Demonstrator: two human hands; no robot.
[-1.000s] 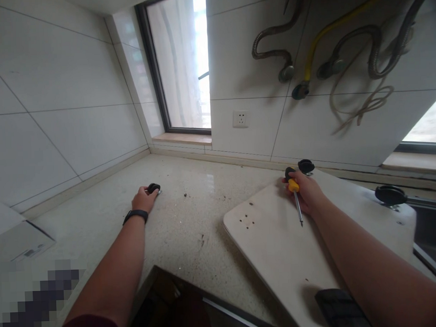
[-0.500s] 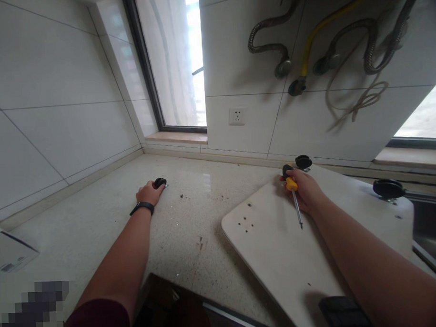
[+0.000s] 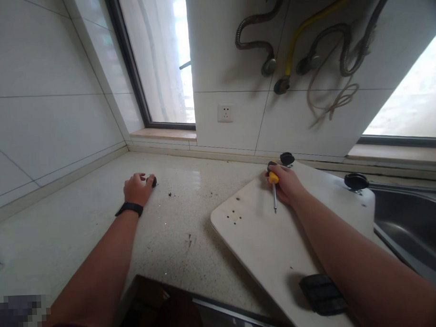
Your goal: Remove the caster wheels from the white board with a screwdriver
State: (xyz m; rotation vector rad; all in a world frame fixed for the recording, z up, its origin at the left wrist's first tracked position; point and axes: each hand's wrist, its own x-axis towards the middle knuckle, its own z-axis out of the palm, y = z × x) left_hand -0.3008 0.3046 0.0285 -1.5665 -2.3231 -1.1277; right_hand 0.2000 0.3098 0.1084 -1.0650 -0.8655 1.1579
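Observation:
My right hand (image 3: 288,182) is closed round the black-and-yellow handle of a screwdriver (image 3: 275,192), its shaft pointing back toward me above the white board (image 3: 256,248). At the board's near left corner several small screw holes show. Black caster wheels (image 3: 287,158) (image 3: 356,181) are fixed at its far and right corners. On the counter to the left, my left hand (image 3: 136,188), with a dark wristband, has its fingers apart, the thumb beside a small black caster (image 3: 153,181). Part of that caster is hidden behind the thumb.
A dark blocky object (image 3: 322,294) is on the board near my right forearm. Dark debris (image 3: 189,239) dots the speckled counter (image 3: 164,251). A steel sink (image 3: 413,223) lies at right. The tiled wall carries a socket (image 3: 225,113), hoses and a yellow pipe (image 3: 292,41).
The view has shifted right. My left hand has loosened from the caster, its fingers now spread. My right hand still holds the screwdriver, whose shaft now points more straight toward me.

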